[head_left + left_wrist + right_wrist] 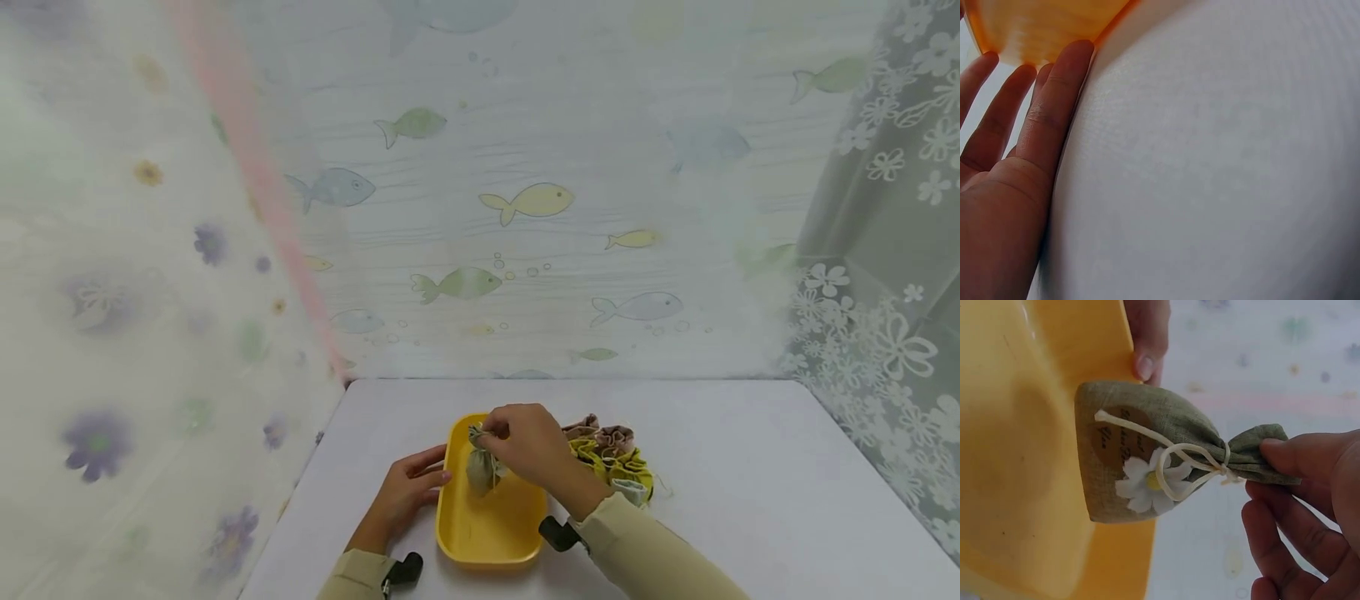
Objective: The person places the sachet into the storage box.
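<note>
My right hand point(528, 442) pinches the gathered neck of a small green cloth sachet point(1141, 450) between thumb and forefinger. The sachet is tied with a cream cord and bears a white flower and a brown label with writing. It hangs over a yellow plastic tray point(491, 533), toward the far half. In the left wrist view, fingertips of my left hand point(1029, 137) touch the outside of the tray point(1047, 31). From the head view this left hand point(408, 492) lies along the tray's left side, fingers extended.
Right of the tray, partly behind my right arm, sits a cluster of cloth sachets: brown ones point(615, 437) at the back, yellow-green ones point(633, 467) in front and a pale one point(628, 490) nearest. A white table point(750, 500) bears everything, with patterned curtains point(525, 292) around it.
</note>
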